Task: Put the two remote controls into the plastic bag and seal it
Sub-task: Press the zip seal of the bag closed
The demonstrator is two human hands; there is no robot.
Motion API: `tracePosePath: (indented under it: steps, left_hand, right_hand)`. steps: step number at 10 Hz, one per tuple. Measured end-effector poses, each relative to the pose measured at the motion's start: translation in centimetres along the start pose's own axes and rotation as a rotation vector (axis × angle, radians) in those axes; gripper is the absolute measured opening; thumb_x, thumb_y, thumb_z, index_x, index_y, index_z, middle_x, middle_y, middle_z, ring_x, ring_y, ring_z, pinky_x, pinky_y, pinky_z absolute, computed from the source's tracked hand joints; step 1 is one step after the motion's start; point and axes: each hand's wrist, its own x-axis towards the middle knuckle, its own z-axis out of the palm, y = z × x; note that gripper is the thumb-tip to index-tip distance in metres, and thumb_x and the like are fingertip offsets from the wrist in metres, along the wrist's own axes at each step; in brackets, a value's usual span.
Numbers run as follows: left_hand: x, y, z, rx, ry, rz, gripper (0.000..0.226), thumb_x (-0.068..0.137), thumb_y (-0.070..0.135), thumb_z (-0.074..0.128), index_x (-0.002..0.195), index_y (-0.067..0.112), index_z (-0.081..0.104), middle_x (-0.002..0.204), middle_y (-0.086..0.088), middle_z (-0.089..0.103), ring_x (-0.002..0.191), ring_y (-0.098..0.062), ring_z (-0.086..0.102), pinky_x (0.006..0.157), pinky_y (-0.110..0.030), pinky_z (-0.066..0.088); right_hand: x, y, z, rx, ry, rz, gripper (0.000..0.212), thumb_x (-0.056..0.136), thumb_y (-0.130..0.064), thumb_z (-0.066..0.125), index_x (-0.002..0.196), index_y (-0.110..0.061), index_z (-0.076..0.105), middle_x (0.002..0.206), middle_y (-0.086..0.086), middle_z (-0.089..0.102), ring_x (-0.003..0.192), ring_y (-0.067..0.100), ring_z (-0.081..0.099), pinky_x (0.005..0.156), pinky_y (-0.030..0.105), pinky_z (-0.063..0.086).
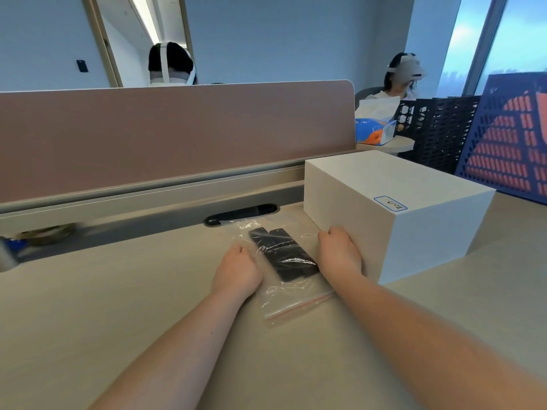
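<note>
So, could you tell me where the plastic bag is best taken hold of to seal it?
Probably at the red zip strip on the plastic bag, from the near side. That end lies flat and free toward the person, while the two remote controls weigh down the far part between the left hand and right hand.

1. Two black remote controls (282,254) are showing through the clear plastic bag (291,294) between my hands.
2. A thin red strip is running along the bag's near edge.
3. The desk (118,306) under my arms is showing a pale beige.
4. On the right, a plain white box (393,208) is wearing a small white label edged in blue (390,203).
5. The far divider panel (177,134) is showing a dusty pink-brown.
6. At far right, a dark blue perforated rack (509,134) is showing orange-red through its holes.
</note>
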Motion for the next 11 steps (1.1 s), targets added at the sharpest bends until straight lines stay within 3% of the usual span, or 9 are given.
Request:
tracePosePath:
  steps: [1, 2, 3, 5, 7, 8, 9, 10, 11]
  left_hand:
    - [-0.8, -0.6, -0.2, 0.023, 0.023, 0.008, 0.040, 0.095, 0.028, 0.033, 0.118, 0.002, 0.053, 0.127, -0.012, 0.050, 0.121, -0.031, 0.046, 0.099, -0.039, 0.040]
    - [-1.9, -1.3, -0.8, 0.048, 0.039, 0.012, 0.039, 0.096, 0.031, 0.035, 0.112, 0.001, 0.055, 0.122, -0.013, 0.053, 0.117, -0.032, 0.049, 0.096, -0.040, 0.042]
    - [-3.2, -1.7, -1.2, 0.075, 0.051, 0.034, 0.039, 0.095, 0.032, 0.036, 0.107, 0.002, 0.058, 0.118, -0.013, 0.056, 0.114, -0.032, 0.052, 0.092, -0.039, 0.044]
    - [-6.4, -2.3, -1.9, 0.073, 0.083, 0.041, 0.036, 0.096, 0.029, 0.035, 0.098, 0.002, 0.059, 0.111, -0.013, 0.057, 0.108, -0.033, 0.054, 0.085, -0.039, 0.045]
    - [-9.8, -4.1, -2.9, 0.076, 0.122, 0.031, 0.033, 0.096, 0.028, 0.035, 0.093, 0.005, 0.058, 0.108, -0.012, 0.059, 0.106, -0.031, 0.055, 0.082, -0.037, 0.045]
    - [-11.4, -5.1, -3.2, 0.080, 0.138, 0.030, 0.031, 0.096, 0.028, 0.036, 0.089, 0.006, 0.057, 0.105, -0.010, 0.060, 0.102, -0.031, 0.056, 0.080, -0.037, 0.045]
    - [-12.9, -5.7, -3.9, 0.094, 0.153, 0.061, 0.031, 0.095, 0.026, 0.036, 0.093, 0.007, 0.060, 0.110, -0.010, 0.062, 0.105, -0.030, 0.057, 0.084, -0.036, 0.048]
    - [-14.1, -6.1, -4.1, 0.097, 0.138, 0.061, 0.033, 0.096, 0.026, 0.037, 0.105, 0.007, 0.063, 0.123, -0.008, 0.061, 0.113, -0.029, 0.056, 0.092, -0.036, 0.048]
    - [-15.2, -6.2, -4.4, 0.111, 0.166, 0.078, 0.034, 0.096, 0.025, 0.037, 0.109, 0.007, 0.062, 0.127, -0.009, 0.060, 0.116, -0.029, 0.056, 0.094, -0.037, 0.047]
  right_hand:
    - [-0.8, 0.7, 0.4, -0.023, 0.027, -0.062, 0.017, 0.090, -0.001, 0.040, 0.099, -0.006, 0.054, 0.116, 0.013, 0.049, 0.113, 0.030, 0.044, 0.085, 0.036, 0.046]
    - [-1.6, 1.5, 0.9, -0.031, 0.050, -0.117, 0.028, 0.088, -0.005, 0.043, 0.113, -0.010, 0.055, 0.115, 0.010, 0.052, 0.114, 0.029, 0.043, 0.083, 0.035, 0.047]
    - [-2.8, 1.9, 0.9, -0.042, 0.043, -0.137, 0.028, 0.089, -0.009, 0.044, 0.114, -0.011, 0.058, 0.115, 0.009, 0.055, 0.114, 0.029, 0.045, 0.087, 0.035, 0.047]
    - [-5.7, 2.3, 0.6, -0.077, 0.072, -0.196, 0.025, 0.090, -0.014, 0.046, 0.108, -0.010, 0.062, 0.109, 0.011, 0.060, 0.108, 0.032, 0.051, 0.086, 0.037, 0.045]
    - [-8.5, 2.3, -0.7, -0.185, 0.194, -0.247, 0.010, 0.068, -0.010, 0.069, 0.077, -0.014, 0.066, 0.074, 0.006, 0.065, 0.075, 0.031, 0.060, 0.066, 0.035, 0.047]
    - [-9.9, 2.9, -1.0, -0.185, 0.216, -0.297, 0.018, 0.057, -0.009, 0.078, 0.068, -0.013, 0.065, 0.064, 0.005, 0.062, 0.064, 0.030, 0.061, 0.056, 0.033, 0.050]
    - [-11.6, 3.1, -1.8, -0.165, 0.165, -0.294, 0.012, 0.069, -0.013, 0.074, 0.068, -0.010, 0.062, 0.066, 0.007, 0.062, 0.067, 0.031, 0.062, 0.053, 0.031, 0.048]
    - [-12.7, 3.5, -1.9, -0.091, 0.087, -0.262, 0.020, 0.094, -0.023, 0.047, 0.093, -0.009, 0.061, 0.097, 0.009, 0.064, 0.098, 0.030, 0.058, 0.071, 0.033, 0.047]
    - [-13.1, 4.0, -2.1, -0.019, 0.070, -0.247, 0.025, 0.096, -0.028, 0.042, 0.095, -0.009, 0.059, 0.105, 0.010, 0.061, 0.104, 0.029, 0.054, 0.076, 0.035, 0.048]
